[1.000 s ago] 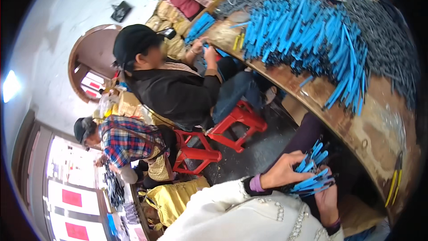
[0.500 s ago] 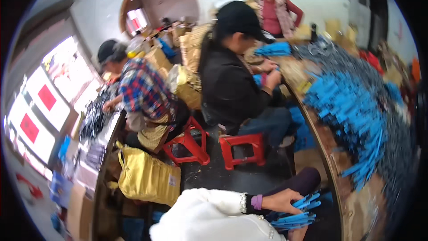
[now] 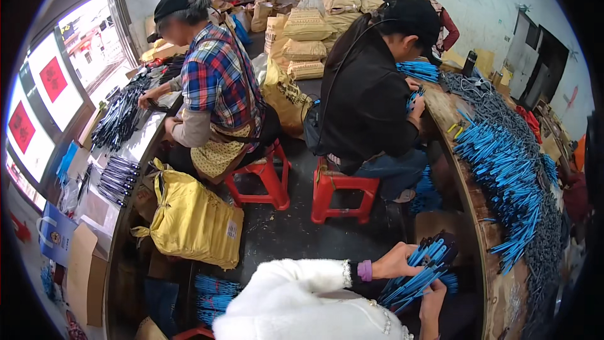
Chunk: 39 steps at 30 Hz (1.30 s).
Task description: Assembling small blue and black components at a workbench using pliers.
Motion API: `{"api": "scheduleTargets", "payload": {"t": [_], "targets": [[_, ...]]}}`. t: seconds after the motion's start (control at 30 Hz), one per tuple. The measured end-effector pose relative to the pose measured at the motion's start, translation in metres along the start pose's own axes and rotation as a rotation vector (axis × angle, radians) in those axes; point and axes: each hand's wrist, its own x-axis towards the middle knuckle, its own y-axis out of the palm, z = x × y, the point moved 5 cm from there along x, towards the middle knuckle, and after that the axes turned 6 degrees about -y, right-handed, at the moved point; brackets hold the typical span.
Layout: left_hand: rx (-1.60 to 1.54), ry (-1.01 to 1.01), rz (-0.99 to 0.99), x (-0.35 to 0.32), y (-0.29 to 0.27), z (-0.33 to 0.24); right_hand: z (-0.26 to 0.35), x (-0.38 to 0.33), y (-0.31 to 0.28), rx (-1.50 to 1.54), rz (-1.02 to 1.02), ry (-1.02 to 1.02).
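A bundle of slim blue sticks (image 3: pixel 415 274), their exact kind unclear, lies across both my hands above my lap at the lower right. My left hand (image 3: pixel 395 260), with a purple cuff and white fluffy sleeve, grips the bundle from its upper left side. Below, my right hand (image 3: pixel 432 301) holds the same bundle from underneath, its fingers partly hidden by the sticks. More blue sticks (image 3: pixel 500 170) are heaped on the curved wooden worktable (image 3: pixel 472 214) to the right, beside a long pile of dark grey pieces (image 3: pixel 541 245).
A co-worker in black (image 3: pixel 377 88) on a red stool (image 3: pixel 343 192) handles blue sticks at the table. Another in a plaid shirt (image 3: pixel 217 75) works at the left bench. A yellow sack (image 3: pixel 195 217) stands on the floor. Yellow-handled pliers (image 3: pixel 458 127) lie on the worktable.
The view has shifted and sharpened. My hands have raised the blue bundle slightly, and it now slants upward to the right. More of my right hand shows.
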Motion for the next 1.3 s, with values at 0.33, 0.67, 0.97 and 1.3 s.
{"api": "scheduleTargets", "payload": {"t": [0.33, 0.67, 0.97, 1.3], "targets": [[-0.215, -0.133, 0.285, 0.01, 0.03, 0.014, -0.01, -0.016, -0.011, 0.061, -0.131, -0.042], [-0.227, -0.184, 0.225, 0.027, 0.045, 0.028, 0.053, -0.033, -0.092, -0.496, -0.317, -0.126], [-0.112, -0.175, 0.365, 0.039, 0.076, 0.023, -0.058, -0.098, -0.243, -0.632, -0.774, 0.072], [-0.074, -0.099, 0.298, 0.02, 0.082, 0.011, -0.116, -0.11, -0.286, -0.67, -0.643, 0.072]]}}
